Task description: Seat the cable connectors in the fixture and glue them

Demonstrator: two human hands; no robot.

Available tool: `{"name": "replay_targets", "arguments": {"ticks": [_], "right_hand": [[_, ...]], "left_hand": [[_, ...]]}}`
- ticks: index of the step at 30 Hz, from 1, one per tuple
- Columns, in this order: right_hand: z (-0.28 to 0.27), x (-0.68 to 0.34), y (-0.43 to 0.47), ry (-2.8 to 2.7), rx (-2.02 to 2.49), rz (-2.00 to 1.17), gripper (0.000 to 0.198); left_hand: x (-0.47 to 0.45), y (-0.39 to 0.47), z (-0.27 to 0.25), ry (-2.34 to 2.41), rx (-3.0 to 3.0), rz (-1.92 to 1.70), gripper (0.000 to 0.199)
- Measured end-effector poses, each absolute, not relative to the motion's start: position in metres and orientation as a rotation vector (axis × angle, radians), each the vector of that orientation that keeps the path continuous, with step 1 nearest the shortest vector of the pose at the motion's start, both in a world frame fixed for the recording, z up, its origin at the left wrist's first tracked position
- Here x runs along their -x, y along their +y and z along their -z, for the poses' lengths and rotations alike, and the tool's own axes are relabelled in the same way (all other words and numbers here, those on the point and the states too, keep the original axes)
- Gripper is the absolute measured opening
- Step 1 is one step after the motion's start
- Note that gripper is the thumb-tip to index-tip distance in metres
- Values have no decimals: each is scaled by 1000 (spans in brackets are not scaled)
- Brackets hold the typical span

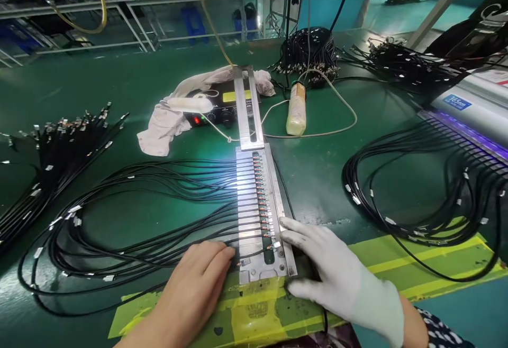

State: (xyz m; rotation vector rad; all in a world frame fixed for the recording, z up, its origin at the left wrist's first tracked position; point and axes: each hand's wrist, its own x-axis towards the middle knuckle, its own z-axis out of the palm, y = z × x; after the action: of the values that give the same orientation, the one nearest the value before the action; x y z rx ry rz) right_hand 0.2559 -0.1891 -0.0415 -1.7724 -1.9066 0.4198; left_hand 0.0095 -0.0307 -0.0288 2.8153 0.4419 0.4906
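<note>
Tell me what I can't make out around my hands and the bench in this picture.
All in the head view:
- Left hand: thumb and any grip, hidden by the back of the hand.
- White tag: any print, too small.
- Silver housing: its far end, cut off by the right edge.
- Bottle: label wording, too small and blurred.

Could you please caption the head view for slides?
Bare left hand and gloved right hand flank a metal fixture holding black cables.
</note>
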Motion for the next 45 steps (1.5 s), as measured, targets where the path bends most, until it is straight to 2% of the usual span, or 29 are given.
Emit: {"name": "replay_targets", "arguments": {"ticks": [3,8,12,22,28,40,45], "right_hand": [[41,-272,-186,-1796,1678,-579,86],[50,-280,-172,-1394,1556,-723,61],[53,-277,-167,-1350,1553,-749,47],[49,-276,-169,-1330,1586,-764,40],[49,-276,-170,-1344,1585,-739,40],[47,-276,-167,-1413,1641,-674,33],[49,-276,-165,-1404,1641,-698,33]], "left_hand": [[-14,-29,36,390,-2720,-403,22],[-10,-15,36,224,-2612,-362,33],[-4,0,27,150,-2599,-326,44],[2,5,31,224,-2810,-262,49],[7,-7,30,252,-2870,-203,62],[-5,-2,25,217,-2721,-149,55],[-5,-7,34,218,-2861,-301,47]]}}
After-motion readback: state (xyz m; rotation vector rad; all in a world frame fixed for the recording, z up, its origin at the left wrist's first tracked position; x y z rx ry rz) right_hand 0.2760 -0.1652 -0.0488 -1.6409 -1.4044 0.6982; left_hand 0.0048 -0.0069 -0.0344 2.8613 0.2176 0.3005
